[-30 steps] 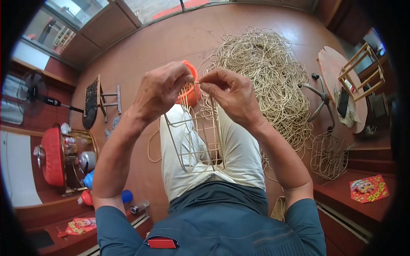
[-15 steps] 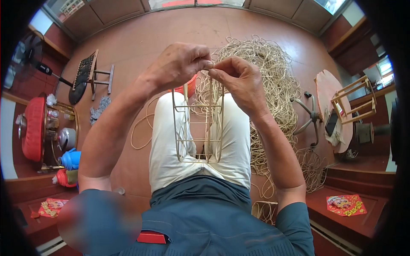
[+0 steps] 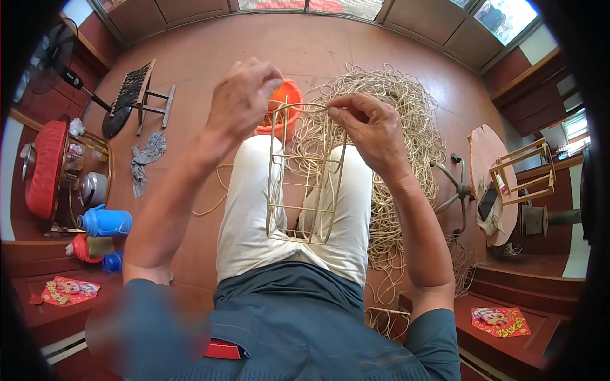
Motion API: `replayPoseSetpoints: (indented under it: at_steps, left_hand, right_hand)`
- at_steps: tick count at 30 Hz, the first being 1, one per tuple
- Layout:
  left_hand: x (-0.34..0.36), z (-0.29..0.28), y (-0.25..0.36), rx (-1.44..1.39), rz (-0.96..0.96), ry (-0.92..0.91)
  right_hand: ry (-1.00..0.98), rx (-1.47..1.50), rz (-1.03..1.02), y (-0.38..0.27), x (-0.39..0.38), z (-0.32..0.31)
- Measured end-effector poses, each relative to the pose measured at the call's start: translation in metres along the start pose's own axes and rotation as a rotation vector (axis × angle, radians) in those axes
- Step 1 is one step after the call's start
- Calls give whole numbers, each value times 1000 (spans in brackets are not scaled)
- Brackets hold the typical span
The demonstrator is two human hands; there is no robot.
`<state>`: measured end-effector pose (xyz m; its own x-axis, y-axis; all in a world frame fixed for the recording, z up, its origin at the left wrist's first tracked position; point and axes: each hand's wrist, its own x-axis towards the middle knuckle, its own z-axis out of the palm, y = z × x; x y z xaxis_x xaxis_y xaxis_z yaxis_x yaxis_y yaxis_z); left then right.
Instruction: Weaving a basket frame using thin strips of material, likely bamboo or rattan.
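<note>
A tall, open frame of gold-coloured rods (image 3: 302, 209) rests between my thighs, over the white trousers (image 3: 244, 209). My right hand (image 3: 372, 124) is at its far right corner, thumb and forefinger pinching the top rod. Over the frame's far left side my left hand (image 3: 240, 98) is raised, apart from the rods. Its fingers are curled together and slightly blurred; whatever they may hold is hidden. Just past that hand, beyond my knees, stands an orange bucket (image 3: 293, 94) with some tan strands inside.
A big tangled heap of tan cord (image 3: 406, 127) covers the floor ahead and right. Leftward are a small rack-like stool (image 3: 143, 98), a crumpled cloth (image 3: 149, 155) and a blue jug (image 3: 105, 222). A pink round top (image 3: 489, 152) with a wooden frame stands on the right.
My left hand has come away from my right hand, up and to the left. The right hand stays at the frame's top. The bucket shows more now, and the view has shifted slightly.
</note>
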<state>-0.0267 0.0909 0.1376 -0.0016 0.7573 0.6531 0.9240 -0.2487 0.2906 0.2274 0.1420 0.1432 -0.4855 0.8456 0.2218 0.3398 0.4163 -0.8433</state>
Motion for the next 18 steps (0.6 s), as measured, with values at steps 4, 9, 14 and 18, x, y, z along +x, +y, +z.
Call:
replayPoseSetpoints:
  at_steps: [4,9,14,18]
  left_hand:
    - [-29,-21,69,-406,-334,-51]
    - [-49,9,89,-481,-305,-107]
    - [-41,13,101,-563,-383,-215]
    - [-44,0,120,-508,-391,-212]
  right_hand:
    - [2,-31,-42,1,3,-3]
    - [-65,-62,-15,-3,10,-5]
    - [18,49,-86,3,-1,0]
    - [125,-48,-340,6,-13,10]
